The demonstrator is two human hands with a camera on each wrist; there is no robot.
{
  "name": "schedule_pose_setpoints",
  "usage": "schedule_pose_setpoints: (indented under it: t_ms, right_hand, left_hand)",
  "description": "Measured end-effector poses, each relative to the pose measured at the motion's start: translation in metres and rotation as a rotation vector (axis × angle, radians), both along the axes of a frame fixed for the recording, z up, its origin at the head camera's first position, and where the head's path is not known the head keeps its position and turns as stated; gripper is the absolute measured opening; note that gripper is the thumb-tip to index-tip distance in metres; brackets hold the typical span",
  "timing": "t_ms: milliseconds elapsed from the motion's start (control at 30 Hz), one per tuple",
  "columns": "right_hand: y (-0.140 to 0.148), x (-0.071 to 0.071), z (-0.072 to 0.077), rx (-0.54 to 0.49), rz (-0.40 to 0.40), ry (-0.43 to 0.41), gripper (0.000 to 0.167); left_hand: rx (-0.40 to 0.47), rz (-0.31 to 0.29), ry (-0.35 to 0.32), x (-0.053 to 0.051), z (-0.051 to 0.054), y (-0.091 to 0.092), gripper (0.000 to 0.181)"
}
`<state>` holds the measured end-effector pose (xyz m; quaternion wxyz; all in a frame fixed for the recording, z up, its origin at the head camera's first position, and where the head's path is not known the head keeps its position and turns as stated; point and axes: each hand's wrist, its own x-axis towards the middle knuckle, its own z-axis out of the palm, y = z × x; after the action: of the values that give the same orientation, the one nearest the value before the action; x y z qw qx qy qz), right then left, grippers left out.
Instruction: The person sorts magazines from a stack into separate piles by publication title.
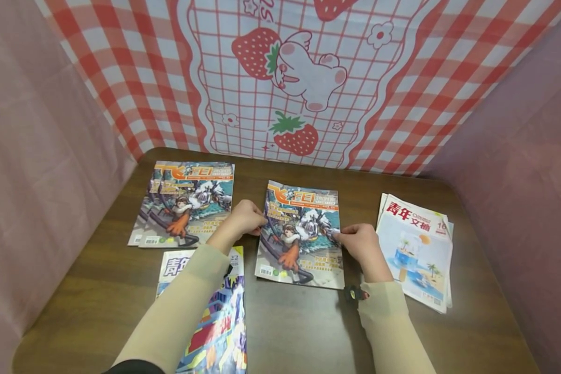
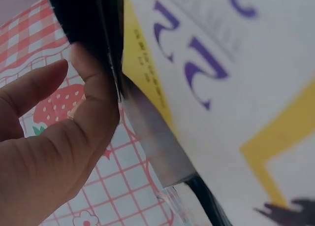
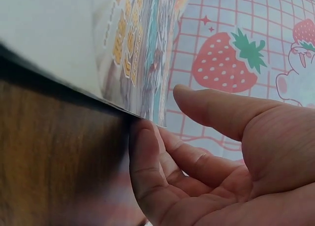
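A comic-style magazine (image 1: 304, 244) with an orange "FEI" title lies in the middle of the table, apparently with another beneath it. At its left edge, my left hand (image 1: 246, 217) holds the magazine with bent fingers; its thumb stands a little apart in the left wrist view. My right hand (image 1: 362, 244) holds the right edge, fingers curled at the underside and thumb above. That edge of the magazine (image 3: 133, 44) shows closely in the right wrist view. Under my left forearm lies a colourful magazine (image 1: 222, 311) marked "22", partly hidden by the sleeve.
Overlapping copies of the FEI magazine (image 1: 182, 208) lie at the back left. A small stack of magazines (image 1: 421, 249) with a red title sits at the right. The brown table (image 1: 299, 327) meets a strawberry-patterned cloth (image 1: 271, 98) behind, with pink curtains at both sides.
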<state>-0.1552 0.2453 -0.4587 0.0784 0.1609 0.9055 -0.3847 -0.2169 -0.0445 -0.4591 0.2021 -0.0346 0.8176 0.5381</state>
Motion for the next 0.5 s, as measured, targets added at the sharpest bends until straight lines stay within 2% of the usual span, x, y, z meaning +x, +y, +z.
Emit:
schedule_pose_setpoints:
  t_ms: [233,400,500]
  right_hand:
    - [-0.0003,0.0002,-0.0011,-0.012,-0.012,0.010,0.037]
    - [0.0010,-0.0005,-0.0033,-0.008,-0.014,0.016,0.038]
    - [0.0009,-0.0004,-0.0040,-0.010,-0.010,0.016,0.038]
  left_hand:
    - [-0.101,-0.059,0.058,0.0034,0.0041,0.0068,0.005]
    - [-0.192,-0.096,0.119,0.0076,0.0066,0.0093,0.019]
    - [-0.194,-0.091,0.124,0.0086,0.0065,0.0100,0.023]
